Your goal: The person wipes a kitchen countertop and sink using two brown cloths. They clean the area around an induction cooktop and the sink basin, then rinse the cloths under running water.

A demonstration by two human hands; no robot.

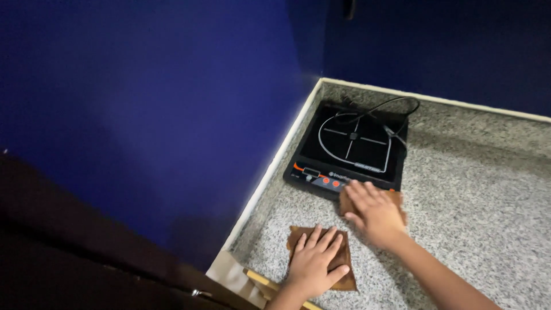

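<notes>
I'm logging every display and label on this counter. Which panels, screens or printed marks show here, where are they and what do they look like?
Control panel: front edge of the black induction cooktop, a strip with a small dark rectangular display, an orange stripe and round red-orange buttons.
Pale printed mark: low on the cooktop glass, too small to make out.
No packages or signs.

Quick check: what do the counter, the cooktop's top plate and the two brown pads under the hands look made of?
Counter: speckled grey stone, likely granite, dull polish. Cooktop: black glass-like plate, smooth, faint sheen, white ring markings. Brown pads, one under the left hand and one under the right hand: flat, matte, soft-looking, probably cloth or thin felt; cannot tell for sure.
</notes>
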